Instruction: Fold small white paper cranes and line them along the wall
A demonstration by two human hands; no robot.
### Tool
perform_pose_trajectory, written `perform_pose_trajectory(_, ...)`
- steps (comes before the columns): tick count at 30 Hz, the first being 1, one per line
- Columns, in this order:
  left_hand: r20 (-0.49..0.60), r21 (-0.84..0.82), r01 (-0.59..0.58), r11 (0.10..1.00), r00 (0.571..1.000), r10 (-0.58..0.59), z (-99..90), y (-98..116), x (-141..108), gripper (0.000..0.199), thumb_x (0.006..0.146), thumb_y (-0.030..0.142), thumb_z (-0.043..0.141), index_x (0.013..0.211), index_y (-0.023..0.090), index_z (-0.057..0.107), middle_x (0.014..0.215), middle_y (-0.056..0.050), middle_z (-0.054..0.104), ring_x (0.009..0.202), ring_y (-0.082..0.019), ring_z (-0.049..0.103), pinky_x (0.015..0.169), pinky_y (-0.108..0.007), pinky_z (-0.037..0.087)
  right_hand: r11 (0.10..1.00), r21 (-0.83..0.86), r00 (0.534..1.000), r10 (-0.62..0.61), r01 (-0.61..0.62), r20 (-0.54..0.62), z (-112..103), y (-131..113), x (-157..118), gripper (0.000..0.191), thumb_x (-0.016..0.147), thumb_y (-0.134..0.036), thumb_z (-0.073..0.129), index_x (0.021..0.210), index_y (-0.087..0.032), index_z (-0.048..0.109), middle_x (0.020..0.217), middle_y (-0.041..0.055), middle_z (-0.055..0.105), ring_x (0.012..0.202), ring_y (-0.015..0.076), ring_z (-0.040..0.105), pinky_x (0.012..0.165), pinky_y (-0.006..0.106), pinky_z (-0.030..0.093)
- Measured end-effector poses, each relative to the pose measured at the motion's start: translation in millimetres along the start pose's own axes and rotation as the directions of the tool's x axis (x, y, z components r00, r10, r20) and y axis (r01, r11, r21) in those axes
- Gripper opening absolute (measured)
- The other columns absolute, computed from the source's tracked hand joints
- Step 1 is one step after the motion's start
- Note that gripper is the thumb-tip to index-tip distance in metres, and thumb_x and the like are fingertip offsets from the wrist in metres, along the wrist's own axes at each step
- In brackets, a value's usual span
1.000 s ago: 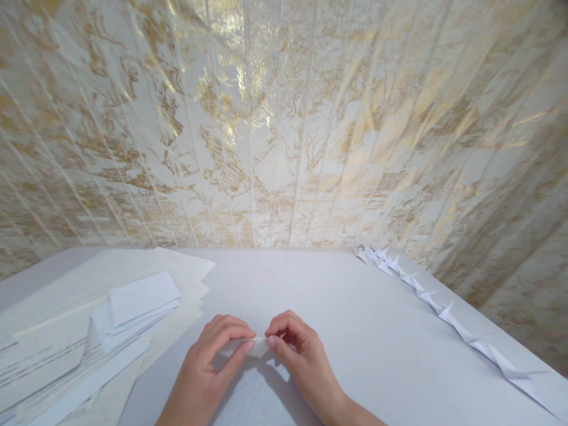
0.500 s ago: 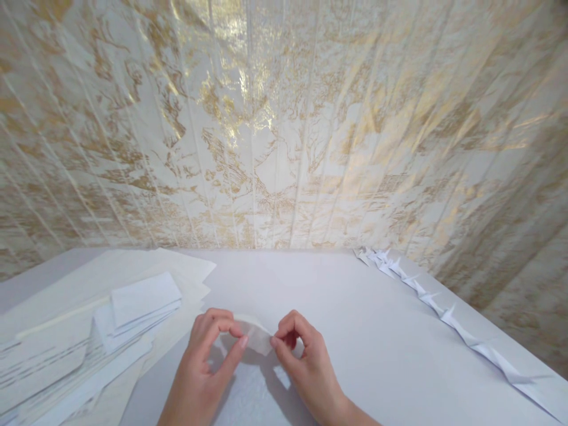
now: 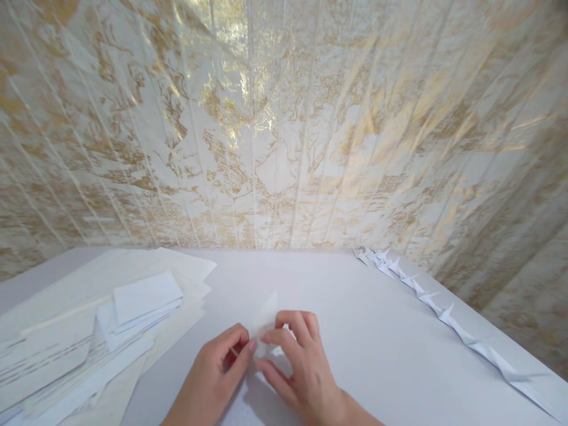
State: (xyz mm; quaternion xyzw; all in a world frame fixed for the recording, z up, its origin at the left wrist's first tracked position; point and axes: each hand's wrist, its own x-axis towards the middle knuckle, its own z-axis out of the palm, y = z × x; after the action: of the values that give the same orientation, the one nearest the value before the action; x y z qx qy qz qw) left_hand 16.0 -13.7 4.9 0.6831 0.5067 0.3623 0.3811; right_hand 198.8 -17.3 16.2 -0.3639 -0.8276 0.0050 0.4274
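Note:
A small folded piece of white paper [image 3: 268,310] stands between my hands above the near middle of the table, its pointed end facing away from me. My left hand [image 3: 217,367] pinches the paper's left side between thumb and forefinger. On the other side, my right hand [image 3: 302,361] has its thumb and forefinger apart, with the fingertips close by the paper. Whether they touch it I cannot tell. The paper's lower part is partly hidden by the fingers and blends into the pale tabletop.
Loose cream sheets [image 3: 195,266] and folded white papers [image 3: 146,299] lie in a pile at the left, some printed. A row of folded paper cranes [image 3: 448,316] runs along the table's right edge. Behind the white table [image 3: 377,349] hangs a gold-patterned curtain [image 3: 275,148].
The paper has turned from lying crosswise to pointing away from me. My right hand has let go and spread its fingers. My left hand has moved slightly right and nearer to me.

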Motion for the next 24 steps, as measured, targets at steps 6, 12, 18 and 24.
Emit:
perform_pose_trajectory(6, 0.058, 0.322, -0.23, 0.918, 0.973, 0.223, -0.9, 4.8, -3.2, 0.025, 0.096, 0.031, 0.042, 0.073, 0.023, 0.047, 0.069, 0.005, 0.049, 0.061, -0.014, 0.051, 0.06, -0.023, 0.037, 0.998, -0.059, 1.0, 0.019, -0.02, -0.016, -5.2, 2.7, 1.1, 0.031, 0.088, -0.01, 0.057, 0.116, -0.022, 0.055, 0.133, 0.0113, 0.047, 0.121, 0.0301, 0.038, 0.096, 0.045, 0.033)
perform_pose_trajectory(12, 0.065, 0.294, -0.247, 0.923, 0.969, 0.239, 3.5, 2.9, -5.3, 0.025, 0.097, 0.03, 0.042, 0.073, 0.024, 0.045, 0.071, 0.005, 0.051, 0.062, -0.013, 0.053, 0.061, -0.022, 0.04, 0.999, -0.046, 0.999, 0.027, -0.028, -0.019, -2.2, 4.9, 0.7, 0.022, 0.089, -0.012, 0.059, 0.105, -0.027, 0.062, 0.126, 0.0057, 0.056, 0.11, 0.0275, 0.043, 0.092, 0.042, 0.033)
perform_pose_trajectory(18, 0.073, 0.168, -0.154, 0.974, 0.987, 0.144, 4.8, 5.8, -8.1, 0.028, 0.098, 0.038, 0.04, 0.076, 0.023, 0.049, 0.069, 0.005, 0.053, 0.063, -0.014, 0.054, 0.061, -0.022, 0.041, 0.992, 0.104, 0.997, 0.072, -0.074, 0.027, -3.7, 3.5, 3.4, 0.014, 0.09, -0.012, 0.063, 0.094, -0.026, 0.065, 0.102, 0.0014, 0.066, 0.094, 0.0213, 0.053, 0.085, 0.037, 0.036)
perform_pose_trajectory(24, 0.03, 0.139, -0.191, 0.972, 0.982, 0.188, 2.9, 7.5, -9.2, 0.028, 0.099, 0.039, 0.041, 0.08, 0.024, 0.055, 0.075, 0.004, 0.059, 0.068, -0.015, 0.058, 0.066, -0.022, 0.044, 0.949, 0.216, 0.973, 0.217, -0.23, 0.081, -0.1, 0.4, 2.3, 0.009, 0.089, -0.015, 0.065, 0.084, -0.022, 0.061, 0.082, -0.0007, 0.066, 0.082, 0.0187, 0.055, 0.077, 0.033, 0.036)
